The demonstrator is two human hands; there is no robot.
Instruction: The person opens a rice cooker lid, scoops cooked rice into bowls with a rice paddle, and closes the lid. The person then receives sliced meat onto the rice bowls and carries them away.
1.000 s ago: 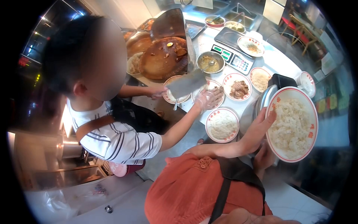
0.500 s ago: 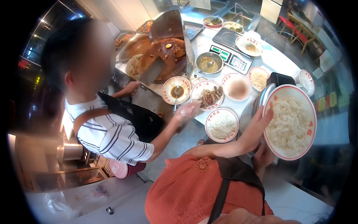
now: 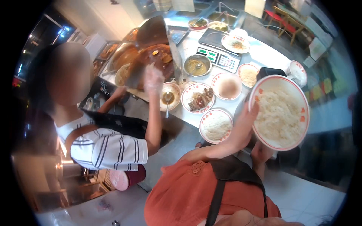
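Observation:
My left hand [image 3: 247, 118] grips the left rim of a white bowl of rice [image 3: 281, 116] with red marks, thumb over the edge. The bowl is tilted toward me. Below its lower edge is my right hand [image 3: 262, 152], its fingers mostly hidden behind the bowl. Left of my left hand, another bowl of rice [image 3: 215, 126] stands at the counter's edge. Beyond it are a bowl with sliced meat [image 3: 200, 98] and a bowl of brown sauce with a spoon [image 3: 168, 97].
A co-worker [image 3: 109, 147] stands on my left, a gloved hand [image 3: 154, 79] raised near a large pan of brown stew [image 3: 158, 56]. The counter also bears a digital scale [image 3: 218, 58], a metal pot with a ladle [image 3: 197, 65] and stacked bowls [image 3: 298, 73].
The co-worker's gloved hand has moved from the meat bowl up toward the stew pan. The meat now lies as neater slices. My view has shifted slightly; my left hand still holds the bowl.

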